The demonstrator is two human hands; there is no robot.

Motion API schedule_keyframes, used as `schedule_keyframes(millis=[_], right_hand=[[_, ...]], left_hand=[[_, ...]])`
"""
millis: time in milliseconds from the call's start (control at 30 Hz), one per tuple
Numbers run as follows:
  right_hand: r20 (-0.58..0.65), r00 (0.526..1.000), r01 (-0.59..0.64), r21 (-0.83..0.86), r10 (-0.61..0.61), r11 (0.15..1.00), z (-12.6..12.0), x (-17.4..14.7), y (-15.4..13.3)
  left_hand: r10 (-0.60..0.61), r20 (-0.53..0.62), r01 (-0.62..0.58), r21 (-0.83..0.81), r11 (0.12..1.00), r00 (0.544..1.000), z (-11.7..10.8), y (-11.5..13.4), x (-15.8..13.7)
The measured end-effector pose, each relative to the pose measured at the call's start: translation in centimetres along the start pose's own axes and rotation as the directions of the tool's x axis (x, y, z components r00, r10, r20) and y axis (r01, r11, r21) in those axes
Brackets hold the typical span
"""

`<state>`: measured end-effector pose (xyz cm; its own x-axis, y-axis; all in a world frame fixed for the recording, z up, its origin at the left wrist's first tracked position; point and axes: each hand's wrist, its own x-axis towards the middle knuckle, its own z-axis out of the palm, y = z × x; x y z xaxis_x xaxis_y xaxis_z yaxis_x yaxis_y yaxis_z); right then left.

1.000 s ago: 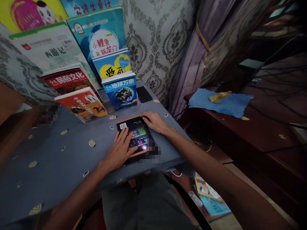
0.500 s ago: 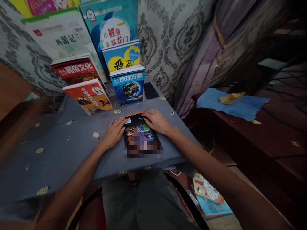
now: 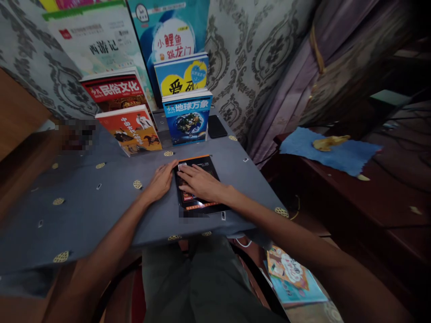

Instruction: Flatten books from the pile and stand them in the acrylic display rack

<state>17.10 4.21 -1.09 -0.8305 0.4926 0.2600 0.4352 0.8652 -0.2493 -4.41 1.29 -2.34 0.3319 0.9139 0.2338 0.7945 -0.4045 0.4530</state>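
A dark book with an orange strip along its far edge lies flat on the grey cloth-covered table, close to the front edge. My right hand rests flat across its cover, fingers stretched toward the upper left, and hides much of the print. Along the book's left edge lies my left hand, its fingers extended and the tips at the far left corner. Neither hand is wrapped round anything.
Behind the book stand an orange book, a red book, a blue globe book and larger ones. A black phone lies beside them. At right, a blue cloth lies on a brown surface. Books lie below the table.
My right hand has slid left from the book's right edge onto its cover. My left hand stays at the left edge. The view has shifted slightly.
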Motion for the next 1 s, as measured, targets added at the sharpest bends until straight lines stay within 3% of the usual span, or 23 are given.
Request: schedule_keyframes(millis=[233,500,1000], right_hand=[[0.065,0.990,0.122,0.040,-0.124,0.992,0.6,-2.0,-4.0],[0.105,0.977,0.185,0.038,-0.188,0.982,0.3,-4.9,-6.2],[0.074,0.996,0.041,0.030,-0.043,0.999,-1.0,-10.0,-4.6]], left_hand=[[0.000,0.014,0.000,-0.031,1.000,1.000,-0.1,-0.4,0.0],[-0.003,0.011,0.003,-0.001,1.000,1.000,-0.4,0.3,0.1],[-0.023,0.019,0.022,0.060,0.998,1.000,-0.6,1.1,-0.2]])
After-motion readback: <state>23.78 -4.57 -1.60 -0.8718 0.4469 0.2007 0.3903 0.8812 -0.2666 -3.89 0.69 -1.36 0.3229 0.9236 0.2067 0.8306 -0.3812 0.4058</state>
